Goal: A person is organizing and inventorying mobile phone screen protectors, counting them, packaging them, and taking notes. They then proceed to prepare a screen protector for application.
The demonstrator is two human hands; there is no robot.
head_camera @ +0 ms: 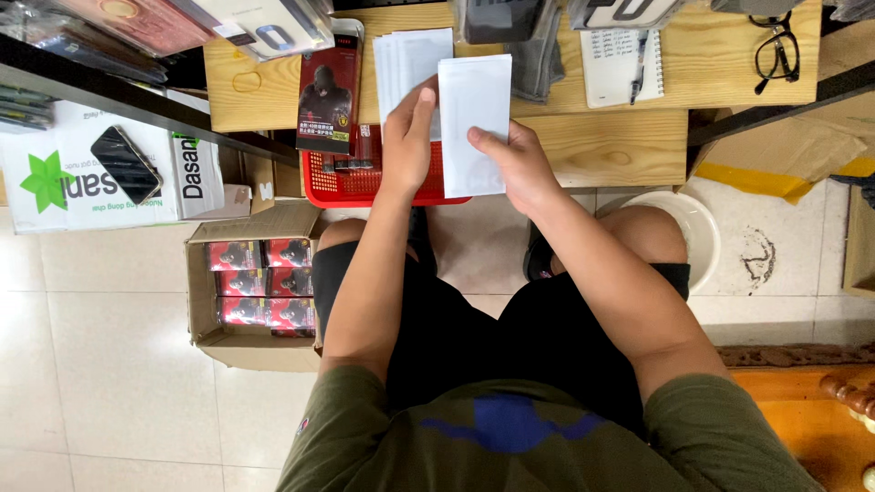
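The seated person's right hand point(517, 167) grips a white rectangular paper envelope point(472, 123) along its right edge, thumb laid across the front and the other fingers hidden behind it. The envelope stands upright in view, held above the near edge of a pale wooden tabletop point(620, 146) and partly over a red plastic mesh basket point(351, 182). The left hand point(407, 141) rests with fingers together and nearly straight against the envelope's left edge, touching it; the hand also overlaps a stack of similar white paper envelopes point(406, 59) lying on the tabletop just beside the held one. Whether the left hand pinches anything cannot be told.

A tall dark retail package with a red-and-black printed front point(326, 96) sits left of the stack, over the basket's left end. On the floor to the left stands an open brown cardboard carton point(205, 333) filled with rows of small red-and-black boxes point(262, 284). A lined notepad with a pen on it point(620, 64) and black-framed spectacles point(777, 50) lie further right on the tabletop, well apart from both hands.
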